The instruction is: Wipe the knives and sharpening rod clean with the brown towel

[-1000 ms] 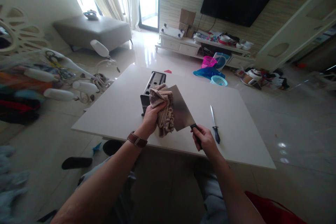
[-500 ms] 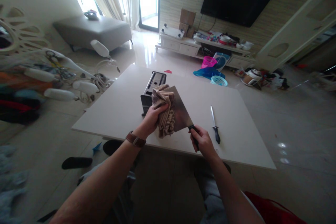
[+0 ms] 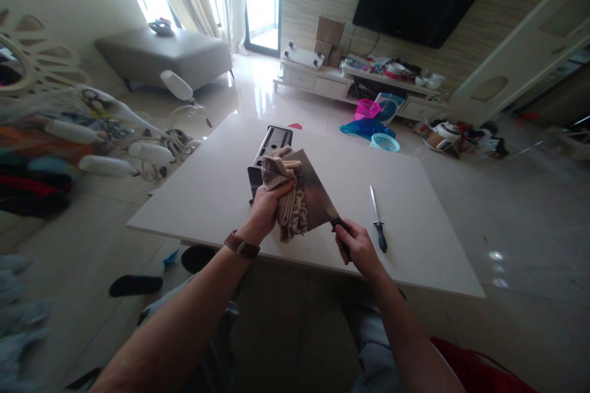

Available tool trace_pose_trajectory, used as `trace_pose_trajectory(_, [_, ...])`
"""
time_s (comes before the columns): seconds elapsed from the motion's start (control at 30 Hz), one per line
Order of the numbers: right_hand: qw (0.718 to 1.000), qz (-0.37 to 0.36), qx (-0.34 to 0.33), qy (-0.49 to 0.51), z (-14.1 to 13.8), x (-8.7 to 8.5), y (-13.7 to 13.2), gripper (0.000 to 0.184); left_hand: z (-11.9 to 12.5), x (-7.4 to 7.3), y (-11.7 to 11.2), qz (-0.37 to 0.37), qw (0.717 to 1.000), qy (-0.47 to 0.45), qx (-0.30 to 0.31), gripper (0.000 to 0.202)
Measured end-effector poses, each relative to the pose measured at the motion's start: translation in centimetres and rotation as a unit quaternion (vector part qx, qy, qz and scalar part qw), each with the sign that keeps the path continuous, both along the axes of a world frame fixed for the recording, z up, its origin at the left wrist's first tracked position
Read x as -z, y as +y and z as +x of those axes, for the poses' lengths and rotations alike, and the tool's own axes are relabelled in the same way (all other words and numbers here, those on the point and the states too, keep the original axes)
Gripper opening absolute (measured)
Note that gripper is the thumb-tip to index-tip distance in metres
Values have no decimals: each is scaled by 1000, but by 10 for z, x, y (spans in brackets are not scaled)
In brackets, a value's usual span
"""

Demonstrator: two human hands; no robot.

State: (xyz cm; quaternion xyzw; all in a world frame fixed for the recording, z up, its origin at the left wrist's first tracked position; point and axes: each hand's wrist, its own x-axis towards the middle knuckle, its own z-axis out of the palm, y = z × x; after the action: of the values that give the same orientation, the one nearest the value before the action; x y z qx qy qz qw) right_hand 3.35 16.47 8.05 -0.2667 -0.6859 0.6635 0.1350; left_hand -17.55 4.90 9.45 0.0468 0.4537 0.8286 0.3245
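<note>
My left hand (image 3: pixel 266 207) gripped the cloth (image 3: pixel 290 206), which hid part of the cleaver (image 3: pixel 317 193) and of the block (image 3: pixel 276 137). My right hand (image 3: pixel 358 244) grasped the handle (image 3: pixel 340 222), mostly covering it.

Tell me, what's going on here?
A person stands at a table with both hands busy. The right hand grips a cleaver by its handle, while the left hand holds a bunched cloth over part of the blade. A knife block stands just beyond the cloth, and a sharpening steel lies to the right.
</note>
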Motion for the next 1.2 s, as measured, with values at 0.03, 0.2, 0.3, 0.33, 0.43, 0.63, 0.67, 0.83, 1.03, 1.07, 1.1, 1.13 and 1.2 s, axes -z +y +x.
trace_pose_trajectory(0.03, [1000, 0, -3, -1, 1, -1, 1, 37, -2, -1, -1, -3, 1000, 3, -5, 42])
trace_pose_trajectory(0.2, [1000, 4, -20, -9, 9, -4, 6, 36, -14, -3, -7, -2, 999, 2, -38, 43])
trace_pose_trajectory(0.3, [1000, 5, -21, -8, 12, -5, 8, 35, -20, -4, -9, 10, 998, -3, -57, 44])
trace_pose_trajectory(0.33, [1000, 5, -20, -5, 13, -5, 9, 34, -23, -4, -10, 15, 998, -6, -60, 43])
trace_pose_trajectory(0.43, [1000, -5, -9, 7, 14, -2, 10, 34, -29, -6, -12, 37, 998, -27, -51, 41])
trace_pose_trajectory(0.63, [998, -42, 26, 36, 7, 3, 7, 37, -22, -6, -13, 57, 995, -47, 67, 46])
trace_pose_trajectory(0.67, [998, -44, 30, 39, 6, 4, 6, 37, -19, -5, -13, 54, 995, -40, 79, 48])
trace_pose_trajectory(0.83, [997, -56, 38, 41, 2, 9, 0, 38, -2, 5, -6, 31, 992, -20, 119, 45])
trace_pose_trajectory(1.03, [996, -54, 59, 36, -4, 15, -7, 39, 14, 9, 3, 29, 991, -19, 131, 47])
trace_pose_trajectory(1.07, [996, -55, 62, 37, -5, 16, -9, 39, 16, 10, 5, 30, 990, -17, 133, 48])
trace_pose_trajectory(1.1, [996, -56, 63, 37, -6, 16, -9, 39, 18, 11, 6, 32, 990, -16, 135, 48])
trace_pose_trajectory(1.13, [996, -54, 64, 37, -7, 17, -10, 38, 19, 12, 7, 33, 990, -16, 137, 49])
trace_pose_trajectory(1.2, [996, -46, 64, 34, -7, 16, -11, 38, 20, 14, 8, 30, 990, -17, 134, 50])
